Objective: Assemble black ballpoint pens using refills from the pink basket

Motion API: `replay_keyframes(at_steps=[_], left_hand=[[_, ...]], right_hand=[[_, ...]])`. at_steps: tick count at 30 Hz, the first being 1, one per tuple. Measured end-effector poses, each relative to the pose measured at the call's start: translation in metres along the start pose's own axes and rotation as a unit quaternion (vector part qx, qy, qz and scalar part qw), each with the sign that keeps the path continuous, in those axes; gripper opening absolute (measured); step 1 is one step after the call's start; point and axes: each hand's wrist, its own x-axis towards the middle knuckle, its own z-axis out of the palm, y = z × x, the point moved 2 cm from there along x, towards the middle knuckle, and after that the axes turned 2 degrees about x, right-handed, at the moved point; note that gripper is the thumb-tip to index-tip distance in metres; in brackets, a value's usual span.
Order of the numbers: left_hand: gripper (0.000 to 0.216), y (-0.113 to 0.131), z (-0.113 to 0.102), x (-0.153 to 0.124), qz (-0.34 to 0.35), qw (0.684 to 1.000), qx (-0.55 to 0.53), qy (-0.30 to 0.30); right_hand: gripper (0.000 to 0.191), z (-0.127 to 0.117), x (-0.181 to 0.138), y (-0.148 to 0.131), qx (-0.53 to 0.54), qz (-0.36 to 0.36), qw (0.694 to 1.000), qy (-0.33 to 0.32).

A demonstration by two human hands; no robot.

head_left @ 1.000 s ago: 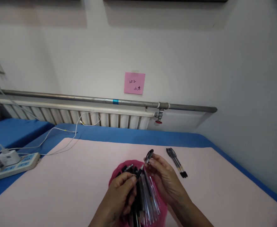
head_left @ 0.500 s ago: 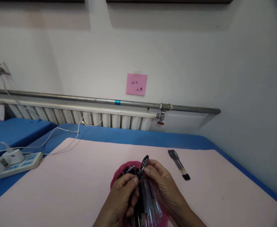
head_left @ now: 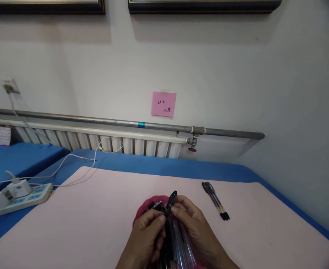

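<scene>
Between my two hands a glossy black pen cap (head_left: 171, 202) points up and away at a slant. My left hand (head_left: 146, 235) pinches its lower end with thumb and forefinger. The thumb and fingertips of my right hand (head_left: 194, 224) close on its right side. Whether more of a pen continues beneath my left fingers is hidden. Just below my hands is a pink basket (head_left: 146, 204), holding black pen parts (head_left: 157, 204) and several clear plastic pen barrels (head_left: 181, 246). To the right, three black-capped pens (head_left: 216, 201) lie close together on the pink sheet.
A pink sheet (head_left: 97, 216) covers most of the blue tabletop (head_left: 153, 161). At left lies a white power strip (head_left: 38, 194) with plugs and a trailing white cable (head_left: 63, 158). Behind the table run a radiator (head_left: 128, 145), a metal pipe (head_left: 111, 121) and a red-handled valve (head_left: 192, 150).
The view has tilted up a little, so everything sits lower in the picture. Both hands keep hold of the black cap, with barely any shift in their fingers.
</scene>
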Motion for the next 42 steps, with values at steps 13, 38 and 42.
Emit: replay_keyframes(at_steps=[13, 38, 42], left_hand=[[0.041, 0.003, 0.001, 0.003, 0.023, 1.000, -0.012, 0.005], [0.038, 0.000, -0.006, 0.002, -0.025, 0.998, -0.046, 0.028], [0.035, -0.001, -0.005, 0.001, -0.023, 0.998, -0.048, 0.020]], right_hand=[[0.011, -0.003, 0.000, 0.004, 0.016, -0.005, 1.000, -0.003], [0.021, -0.025, 0.009, -0.013, 0.189, 0.052, 0.970, 0.147], [0.019, -0.027, 0.011, -0.013, 0.213, 0.067, 0.964, 0.143]])
